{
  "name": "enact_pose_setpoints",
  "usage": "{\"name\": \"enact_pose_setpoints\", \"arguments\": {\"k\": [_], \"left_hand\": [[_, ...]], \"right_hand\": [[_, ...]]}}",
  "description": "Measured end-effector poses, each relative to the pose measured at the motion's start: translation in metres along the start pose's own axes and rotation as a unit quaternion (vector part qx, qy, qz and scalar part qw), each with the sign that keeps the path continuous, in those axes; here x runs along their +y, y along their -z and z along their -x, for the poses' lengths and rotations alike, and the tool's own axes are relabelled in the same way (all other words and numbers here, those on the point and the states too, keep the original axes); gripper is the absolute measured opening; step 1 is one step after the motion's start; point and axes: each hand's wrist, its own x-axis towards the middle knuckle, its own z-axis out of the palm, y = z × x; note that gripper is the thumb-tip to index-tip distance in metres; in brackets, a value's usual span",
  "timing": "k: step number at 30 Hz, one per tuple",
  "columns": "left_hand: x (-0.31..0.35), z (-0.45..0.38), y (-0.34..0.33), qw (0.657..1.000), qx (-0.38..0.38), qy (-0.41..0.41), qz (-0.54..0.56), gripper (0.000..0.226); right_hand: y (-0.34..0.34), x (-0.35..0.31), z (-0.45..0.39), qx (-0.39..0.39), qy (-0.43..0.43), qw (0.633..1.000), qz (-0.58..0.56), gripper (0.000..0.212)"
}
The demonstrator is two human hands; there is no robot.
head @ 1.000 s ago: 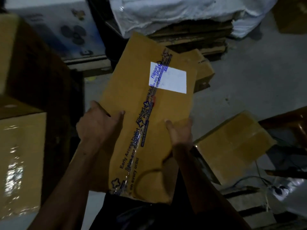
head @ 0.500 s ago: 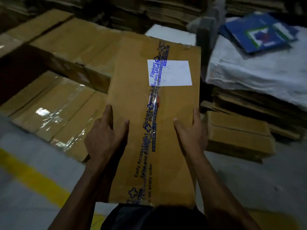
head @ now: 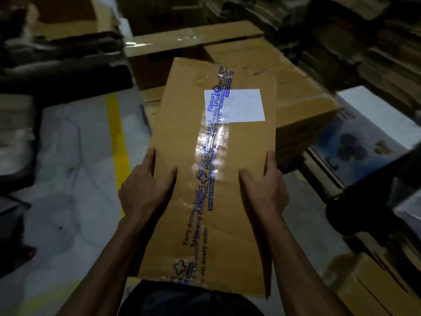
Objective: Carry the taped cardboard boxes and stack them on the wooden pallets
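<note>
The left hand [head: 145, 188] and right hand [head: 264, 190] grip the taped box [head: 214, 169] by its sides; stacked boxes [head: 296, 92] lie at 12 o'clock.

You have turned with the box [head: 211, 169]: the white sacks and blue sheets that lay beyond it half a second ago are gone from sight. A stack of taped boxes [head: 268, 65] now sits straight ahead past its far edge. The yellow floor line [head: 117, 142] has swung from low left to run upright beside your left hand [head: 145, 190].
</note>
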Motion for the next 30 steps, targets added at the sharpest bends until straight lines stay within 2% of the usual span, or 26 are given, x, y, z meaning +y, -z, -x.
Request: {"name": "enact_pose_setpoints", "arguments": {"k": [8,17,22,30], "left_hand": [[-0.074,-0.084,0.019,0.997,0.038,0.062,0.004,0.076],[-0.177,-0.254,0.052,0.997,0.016,0.075,0.022,0.077],[-0.207,-0.323,0.071,0.996,0.016,0.091,0.02,0.077],[-0.218,-0.421,0.063,0.997,0.021,0.068,0.017,0.077]], "right_hand": [[-0.09,-0.093,-0.026,-0.049,0.055,0.997,0.008,0.084],[-0.232,-0.237,-0.058,-0.05,0.054,0.997,0.015,0.085],[-0.28,-0.298,-0.079,-0.065,0.057,0.996,0.014,0.084],[-0.332,-0.35,-0.133,-0.055,0.049,0.997,0.013,0.082]]}}
